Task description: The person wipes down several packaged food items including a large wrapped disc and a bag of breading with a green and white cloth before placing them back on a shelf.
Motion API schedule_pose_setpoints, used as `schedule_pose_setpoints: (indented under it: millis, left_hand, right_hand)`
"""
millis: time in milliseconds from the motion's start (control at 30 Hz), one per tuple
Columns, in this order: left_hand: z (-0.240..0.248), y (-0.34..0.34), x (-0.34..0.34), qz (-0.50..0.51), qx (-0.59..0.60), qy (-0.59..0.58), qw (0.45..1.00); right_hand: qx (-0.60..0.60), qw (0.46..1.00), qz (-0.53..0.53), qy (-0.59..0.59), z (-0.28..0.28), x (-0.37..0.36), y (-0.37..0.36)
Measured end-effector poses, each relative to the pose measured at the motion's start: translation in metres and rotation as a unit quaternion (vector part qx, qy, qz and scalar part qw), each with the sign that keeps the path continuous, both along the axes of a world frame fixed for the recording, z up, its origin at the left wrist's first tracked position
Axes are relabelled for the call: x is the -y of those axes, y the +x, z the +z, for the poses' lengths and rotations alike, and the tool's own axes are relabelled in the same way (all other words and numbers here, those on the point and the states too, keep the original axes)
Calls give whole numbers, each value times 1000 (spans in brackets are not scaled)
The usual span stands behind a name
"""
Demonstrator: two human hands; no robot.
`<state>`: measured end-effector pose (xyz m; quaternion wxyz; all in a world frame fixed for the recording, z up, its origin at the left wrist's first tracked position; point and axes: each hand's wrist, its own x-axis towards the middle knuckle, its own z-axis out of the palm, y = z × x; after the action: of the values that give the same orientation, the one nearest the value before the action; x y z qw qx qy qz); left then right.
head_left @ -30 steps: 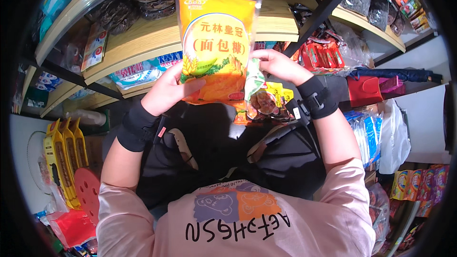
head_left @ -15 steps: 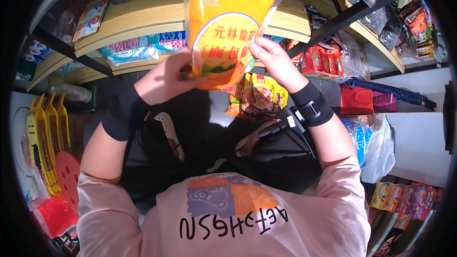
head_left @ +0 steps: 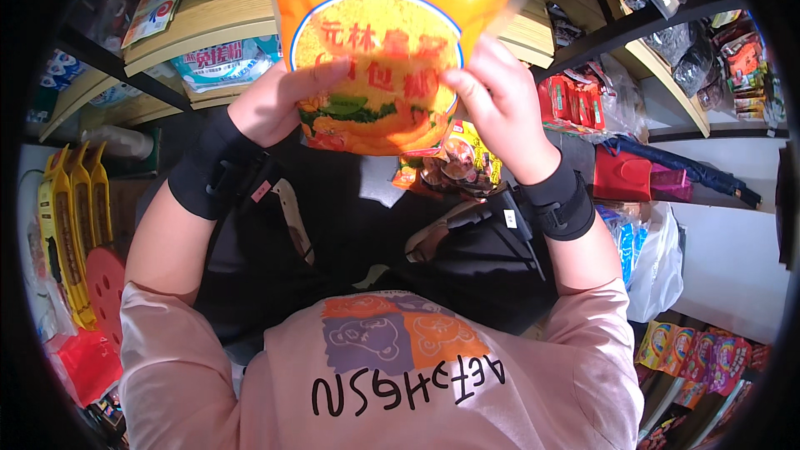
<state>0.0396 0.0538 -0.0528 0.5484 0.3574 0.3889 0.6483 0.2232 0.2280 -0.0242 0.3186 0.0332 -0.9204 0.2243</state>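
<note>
Both my hands hold up an orange bag of breadcrumbs [head_left: 379, 129], its printed front toward me. My left hand [head_left: 279, 104] grips its left side, thumb lying over the front and the other fingers hidden behind. On the right side, my right hand [head_left: 508, 108] pinches the edge with the thumb in front; its fingertips are partly blurred. Beyond and below the bag, yellow food packets [head_left: 479, 162] lie low down, partly covered by the bag and my right hand.
Ahead runs a wooden shelf [head_left: 204, 29] with a blue-and-white bag [head_left: 221, 67] beneath its board. Red packets [head_left: 575, 104], a red box [head_left: 621, 173] and a white plastic bag [head_left: 658, 262] stand at the right. Several yellow packages [head_left: 71, 225] stand at the left.
The bag has come closer and shifted left, showing its front more squarely. My left hand has moved left and its thumb now lies over the front; my right hand has moved right.
</note>
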Motion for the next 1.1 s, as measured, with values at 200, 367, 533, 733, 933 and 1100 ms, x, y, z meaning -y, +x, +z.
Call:
schedule_pose_setpoints:
  millis: [200, 367, 533, 733, 933, 1100]
  left_hand:
    - [-10, 9, -8, 16, 78, -80, 994]
    - [-10, 19, -12, -3, 126, -97, 987]
    - [-27, 36, -11, -2, 85, -122, 989]
    - [-27, 53, -9, -106, 38, -198, 974]
    - [-24, 43, -10, -51, 51, -157, 985]
    - [-39, 20, -9, 1, 81, -124, 989]
  right_hand:
    - [8, 919, -91, -384, -27, -19, -5]
    - [-62, 936, -154, -309, -6, -46, 9]
    - [-144, 973, -146, 102, 9, -44, 8]
    - [-16, 988, -45, 147, 3, -12, 2]
    - [75, 980, -17, 183, 0, -11, 4]
    - [95, 982, 10, 162, -7, -12, 2]
